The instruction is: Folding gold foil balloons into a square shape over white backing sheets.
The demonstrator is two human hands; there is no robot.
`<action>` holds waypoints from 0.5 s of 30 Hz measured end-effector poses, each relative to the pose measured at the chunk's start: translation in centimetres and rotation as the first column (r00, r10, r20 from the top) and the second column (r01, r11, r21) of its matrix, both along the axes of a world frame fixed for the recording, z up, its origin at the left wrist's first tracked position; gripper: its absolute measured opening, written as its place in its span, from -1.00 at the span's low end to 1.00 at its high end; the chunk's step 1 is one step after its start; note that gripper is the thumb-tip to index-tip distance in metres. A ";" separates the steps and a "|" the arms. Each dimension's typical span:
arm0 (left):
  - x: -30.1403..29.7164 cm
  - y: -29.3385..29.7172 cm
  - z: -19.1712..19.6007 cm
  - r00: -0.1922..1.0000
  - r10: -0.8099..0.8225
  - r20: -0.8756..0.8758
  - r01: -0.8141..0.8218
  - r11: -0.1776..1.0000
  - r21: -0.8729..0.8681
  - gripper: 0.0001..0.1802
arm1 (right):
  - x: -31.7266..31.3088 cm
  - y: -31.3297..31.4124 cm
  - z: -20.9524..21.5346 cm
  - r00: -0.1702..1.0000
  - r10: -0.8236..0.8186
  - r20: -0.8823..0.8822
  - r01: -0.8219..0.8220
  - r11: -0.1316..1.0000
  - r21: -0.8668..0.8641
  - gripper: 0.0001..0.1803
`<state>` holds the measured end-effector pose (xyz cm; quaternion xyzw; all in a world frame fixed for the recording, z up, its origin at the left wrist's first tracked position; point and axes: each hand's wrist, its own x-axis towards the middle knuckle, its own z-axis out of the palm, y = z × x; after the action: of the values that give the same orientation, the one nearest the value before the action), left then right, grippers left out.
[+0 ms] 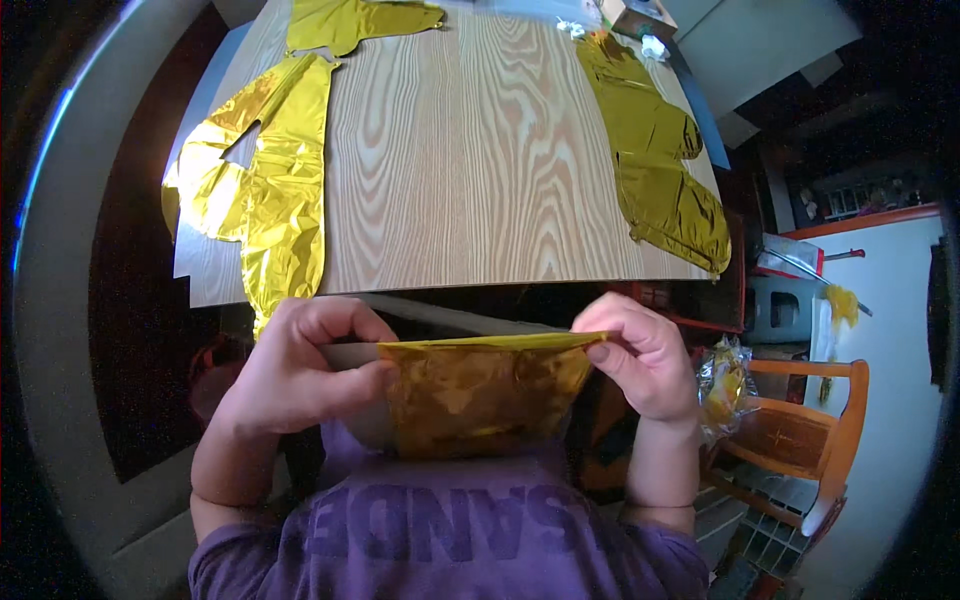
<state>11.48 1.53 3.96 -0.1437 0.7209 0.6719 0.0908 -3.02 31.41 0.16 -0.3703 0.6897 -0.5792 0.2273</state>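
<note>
Both hands pinch one gold foil balloon by its top edge, close in front of the purple shirt and below the near edge of the table. The left hand clamps the left corner between thumb and curled fingers; the right hand nips the right corner, so the edge is pulled straight between them and the flat, crinkled foil hangs down. Nothing shows the balloon filled yet. On the table lie more deflated gold balloons: a large one along the left side, another at the far left, and one along the right side. By that look, the work seems early, with all the pieces still flat. A wooden chair stands to the right.
</note>
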 end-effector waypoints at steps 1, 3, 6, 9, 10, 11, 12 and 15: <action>-0.1 -0.3 0.3 1.000 0.016 0.023 -0.018 0.997 0.076 -0.85 | -0.1 0.1 0.8 1.000 0.022 -0.007 -0.022 0.999 0.034 -0.79; -1.0 -0.9 0.1 0.999 0.033 -0.007 -0.031 0.991 0.128 -0.87 | -0.9 -0.3 2.1 0.993 -0.038 0.115 0.022 0.990 0.142 -0.77; -5.5 -3.0 -2.2 0.992 0.030 0.125 -0.039 0.997 0.072 -0.72 | -4.9 -2.6 1.4 0.970 0.005 0.244 -0.059 0.975 0.215 -0.70; -9.1 -4.5 -6.9 0.995 0.046 0.091 -0.029 0.983 -0.182 -0.48 | -10.8 -4.6 -3.9 0.954 -0.042 0.298 -0.092 0.903 0.420 -0.70; -9.6 -4.3 -6.8 0.999 0.009 0.053 0.013 0.912 -0.410 -0.48 | -11.8 -5.3 -4.2 0.948 -0.075 0.311 -0.091 0.870 0.485 -0.69; -10.1 -3.7 -6.6 0.999 -0.035 0.022 0.041 0.787 -0.616 -0.49 | -12.7 -6.0 -4.3 0.941 -0.109 0.320 -0.090 0.832 0.547 -0.68; -10.2 -3.2 -6.6 0.997 -0.076 0.011 0.055 0.614 -0.787 -0.49 | -13.3 -6.8 -4.5 0.932 -0.136 0.336 -0.101 0.791 0.603 -0.67; -11.1 -1.8 -7.1 0.954 -0.242 -0.179 -0.093 0.329 -0.940 -0.50 | -14.7 -8.1 -4.3 0.981 -0.099 0.166 -0.050 0.700 0.713 -0.64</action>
<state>0.38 -0.25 -3.12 -0.0369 0.9860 0.1393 -0.0837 -17.67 23.29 -4.10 -0.1866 0.8397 -0.3027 0.4104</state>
